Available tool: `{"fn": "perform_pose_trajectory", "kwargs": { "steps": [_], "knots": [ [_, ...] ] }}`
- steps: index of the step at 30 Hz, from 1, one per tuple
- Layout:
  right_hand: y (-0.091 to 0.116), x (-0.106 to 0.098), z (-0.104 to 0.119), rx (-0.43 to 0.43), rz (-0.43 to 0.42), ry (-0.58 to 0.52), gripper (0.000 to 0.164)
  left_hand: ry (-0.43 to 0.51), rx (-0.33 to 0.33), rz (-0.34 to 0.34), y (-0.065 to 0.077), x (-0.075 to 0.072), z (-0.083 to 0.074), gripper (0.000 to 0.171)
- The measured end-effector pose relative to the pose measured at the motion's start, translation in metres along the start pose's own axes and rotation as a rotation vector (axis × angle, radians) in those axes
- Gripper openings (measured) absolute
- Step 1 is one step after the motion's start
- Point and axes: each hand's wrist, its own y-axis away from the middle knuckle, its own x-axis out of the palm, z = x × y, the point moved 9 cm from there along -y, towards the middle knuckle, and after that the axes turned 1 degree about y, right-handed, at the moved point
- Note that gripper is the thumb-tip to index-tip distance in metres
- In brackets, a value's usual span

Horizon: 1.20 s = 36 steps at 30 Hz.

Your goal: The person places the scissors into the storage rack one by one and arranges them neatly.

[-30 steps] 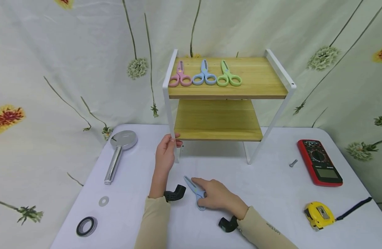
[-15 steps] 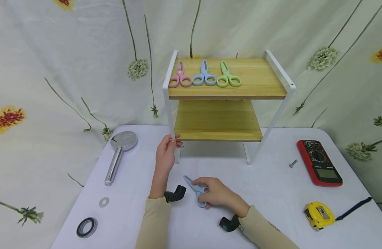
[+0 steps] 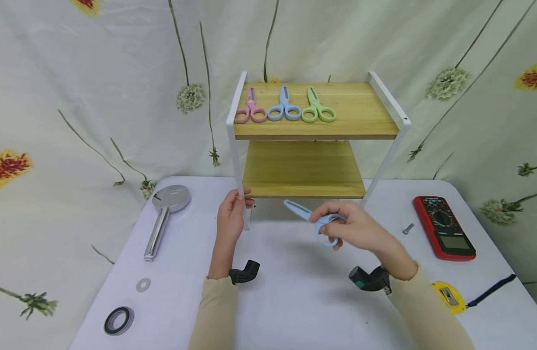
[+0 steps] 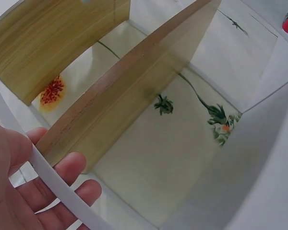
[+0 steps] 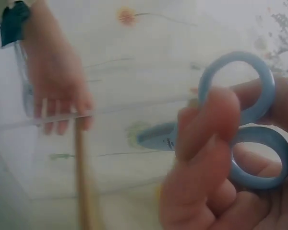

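My right hand (image 3: 356,228) holds a pair of light blue scissors (image 3: 299,210) above the table, in front of the shelf. In the right wrist view the thumb and fingers pinch the scissors (image 5: 259,132) near the handle loops, blades pointing away from the palm. My left hand (image 3: 231,216) grips the white left frame of the two-tier wooden shelf (image 3: 303,170) by its lower board. The left wrist view shows that hand's fingers (image 4: 72,165) curled round the white frame bar (image 4: 57,187). Pink scissors (image 3: 251,108), blue scissors (image 3: 284,106) and green scissors (image 3: 316,108) lie in a row on the top board.
On the left of the table lie a shower head (image 3: 163,214), a flat washer (image 3: 143,285) and a black-rimmed ring (image 3: 118,321). To the right are a bolt (image 3: 407,229), a red multimeter (image 3: 443,226) and a yellow tape measure (image 3: 450,296), partly behind the right sleeve.
My right hand has taken hold of the blue scissors on the table, lifted them and carried them right and toward the shelf. The left hand has kept its grip on the frame.
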Motion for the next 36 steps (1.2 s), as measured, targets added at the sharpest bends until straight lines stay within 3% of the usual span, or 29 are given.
{"fn": "perform_pose_trajectory", "kwargs": {
  "steps": [3, 7, 13, 16, 21, 25, 30, 36],
  "knots": [
    [0.011, -0.030, 0.041, -0.086, -0.051, -0.020, 0.020, -0.002, -0.007, 0.003, 0.000, 0.001, -0.001, 0.030],
    [0.017, -0.071, 0.083, -0.109, -0.207, 0.043, 0.021, 0.004, -0.015, -0.004, 0.000, 0.000, -0.003, 0.029],
    [-0.002, -0.117, 0.122, -0.113, -0.424, 0.094, 0.019, -0.003, -0.016, 0.003, -0.001, 0.000, -0.003, 0.030],
    [-0.019, -0.133, 0.129, -0.035, -0.477, 0.116, 0.020, -0.008, -0.021, 0.005, 0.000, 0.000, -0.002, 0.030],
    [-0.049, -0.153, 0.129, 0.089, -0.542, 0.254, 0.027, 0.004, -0.020, 0.000, 0.000, 0.000, -0.002, 0.030],
    [-0.069, -0.160, 0.126, 0.109, -0.569, 0.485, 0.035, 0.016, -0.017, -0.003, 0.000, 0.001, -0.001, 0.030],
    [-0.076, -0.156, 0.128, 0.114, -0.591, 0.817, 0.038, 0.037, -0.019, 0.004, 0.000, 0.001, 0.000, 0.029],
    [-0.076, -0.148, 0.127, 0.098, -0.614, 1.027, 0.036, 0.033, 0.000, 0.000, 0.001, 0.001, -0.004, 0.028]
  ]
}}
